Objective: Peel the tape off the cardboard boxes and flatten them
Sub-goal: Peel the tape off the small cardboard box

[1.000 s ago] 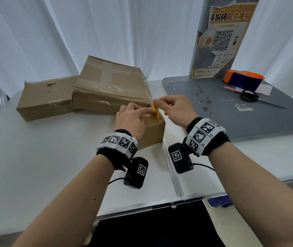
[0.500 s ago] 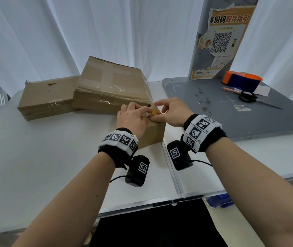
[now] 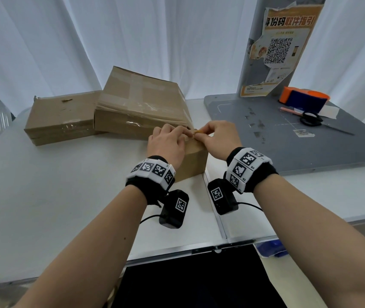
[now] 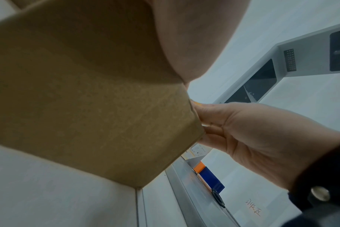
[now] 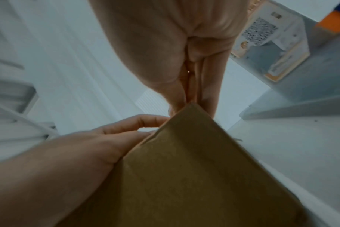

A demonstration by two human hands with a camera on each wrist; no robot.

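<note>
A small brown cardboard box stands on the white table under both hands. My left hand lies over its top, fingers curled on the upper edge, with the thumb against the box's side. My right hand pinches a yellowish bit of tape at the box's far top corner, its fingertips touching the left ones. The box's plain side fills the left wrist view, with the right hand beside it. A large taped box leans on a flatter one behind.
A grey cutting mat lies at the right with black scissors, a pink pen and an orange-and-blue tape dispenser. A grey stand with a poster rises behind it. White curtains close the back.
My right hand, which held the yellow tape end lifted above the box, has come down to the box's top corner. Both hands now meet there, fingertips together.
</note>
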